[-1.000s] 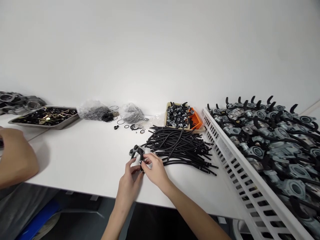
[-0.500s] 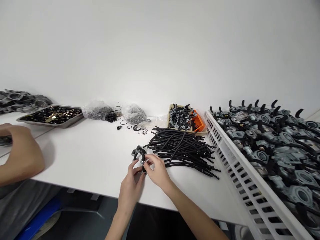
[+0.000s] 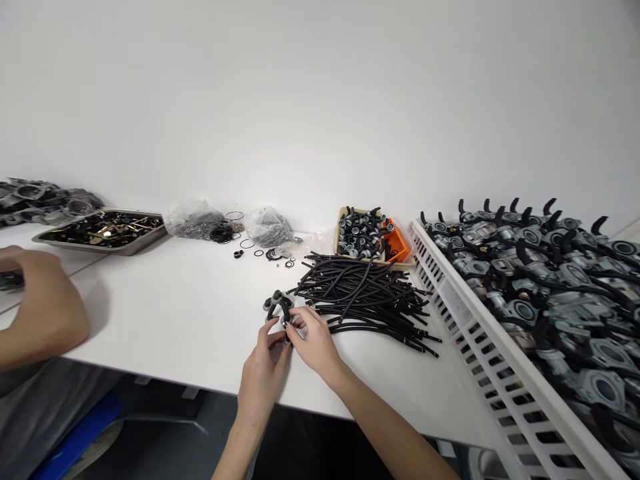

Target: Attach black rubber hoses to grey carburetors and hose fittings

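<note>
Near the table's front edge, my left hand (image 3: 264, 363) is closed on a small grey and black part (image 3: 278, 300). My right hand (image 3: 313, 340) pinches the same part from the right, its thumb and fingers at a black piece. The part's lower end is partly hidden by the fingers. Just right of my hands lies a pile of black rubber hoses (image 3: 360, 293). Behind that pile, a cream tray (image 3: 339, 220) holds small fittings with short black hoses, next to an orange bin (image 3: 399, 241).
A white slotted crate (image 3: 470, 333) full of metal housings fills the right. Bagged rings (image 3: 195, 220), a second bag (image 3: 269, 227) and loose rings lie at the back. A metal tray (image 3: 135, 247) stands left. Another person's hand (image 3: 47, 310) is at the left edge.
</note>
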Action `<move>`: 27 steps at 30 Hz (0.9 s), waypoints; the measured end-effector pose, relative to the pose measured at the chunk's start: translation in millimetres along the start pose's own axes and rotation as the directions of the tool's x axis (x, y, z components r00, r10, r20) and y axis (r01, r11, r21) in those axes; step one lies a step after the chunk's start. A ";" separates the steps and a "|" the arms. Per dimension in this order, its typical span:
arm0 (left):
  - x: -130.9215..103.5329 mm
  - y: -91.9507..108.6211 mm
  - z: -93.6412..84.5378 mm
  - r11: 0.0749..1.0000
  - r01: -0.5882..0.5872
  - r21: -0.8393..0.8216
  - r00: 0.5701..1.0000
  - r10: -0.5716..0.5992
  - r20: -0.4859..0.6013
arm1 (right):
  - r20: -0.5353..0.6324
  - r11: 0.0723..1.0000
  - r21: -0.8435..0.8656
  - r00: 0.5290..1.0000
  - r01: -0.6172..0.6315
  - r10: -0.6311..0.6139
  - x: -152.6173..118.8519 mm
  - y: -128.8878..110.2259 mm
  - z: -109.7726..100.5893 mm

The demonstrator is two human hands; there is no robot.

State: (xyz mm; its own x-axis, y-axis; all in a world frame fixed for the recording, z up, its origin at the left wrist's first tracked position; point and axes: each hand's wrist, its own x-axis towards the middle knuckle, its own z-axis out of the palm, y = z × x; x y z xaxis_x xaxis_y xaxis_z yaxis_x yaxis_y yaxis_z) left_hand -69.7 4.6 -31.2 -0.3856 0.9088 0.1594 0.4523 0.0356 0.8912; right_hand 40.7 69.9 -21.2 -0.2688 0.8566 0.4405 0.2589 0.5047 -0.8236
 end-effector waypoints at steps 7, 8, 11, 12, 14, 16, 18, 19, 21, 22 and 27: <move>2.5 -6.1 -1.4 0.994 -0.027 0.103 0.998 0.021 0.062 | 0.009 1.000 -0.009 1.000 -0.009 0.009 1.2 1.2 0.8; 3.4 -7.7 -1.7 0.994 -0.028 0.109 0.997 0.020 0.078 | 0.008 1.000 -0.009 1.000 -0.008 0.008 1.3 1.4 1.0; 6.1 -11.5 -2.4 0.992 -0.039 0.116 0.994 0.027 0.104 | 0.003 1.000 -0.009 1.000 -0.003 0.003 2.0 2.3 1.7; 6.7 -12.0 -2.5 0.992 -0.046 0.116 0.994 0.034 0.104 | 0.001 1.000 -0.012 1.000 -0.001 0.001 2.4 2.7 2.0; 7.2 -11.7 -2.4 0.991 -0.057 0.117 0.994 0.045 0.099 | -0.004 1.000 -0.017 1.000 0.001 -0.001 3.2 3.3 2.5; 7.0 -10.2 -2.1 0.991 -0.063 0.118 0.994 0.052 0.094 | -0.007 1.000 -0.019 1.000 0.002 -0.002 3.8 3.7 3.0; 6.8 -8.4 -1.9 0.991 -0.066 0.120 0.994 0.056 0.091 | -0.008 1.000 -0.018 1.000 0.003 -0.003 4.1 3.6 3.4; 6.7 -7.7 -1.9 0.991 -0.068 0.119 0.994 0.057 0.092 | -0.006 1.000 -0.017 1.000 0.004 -0.004 4.1 3.5 3.6; 6.8 -6.6 -1.9 0.991 -0.065 0.120 0.994 0.054 0.094 | -0.005 1.000 -0.018 1.000 0.004 -0.004 4.2 3.2 3.8; 6.8 -6.2 -2.0 0.991 -0.060 0.122 0.994 0.049 0.096 | -0.004 1.000 -0.019 1.000 0.004 -0.004 4.3 3.1 3.9; 6.6 -5.4 -2.5 0.990 -0.044 0.134 0.995 0.031 0.099 | -0.005 1.000 -0.026 1.000 -0.001 0.001 5.1 3.5 4.1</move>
State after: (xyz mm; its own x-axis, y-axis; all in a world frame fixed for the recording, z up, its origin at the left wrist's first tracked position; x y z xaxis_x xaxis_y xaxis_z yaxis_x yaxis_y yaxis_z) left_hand -76.6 9.3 -33.9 -0.2898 0.9462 0.1439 0.5723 0.0508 0.8185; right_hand 36.4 75.7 -23.3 -0.2643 0.8574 0.4417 0.2826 0.5067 -0.8145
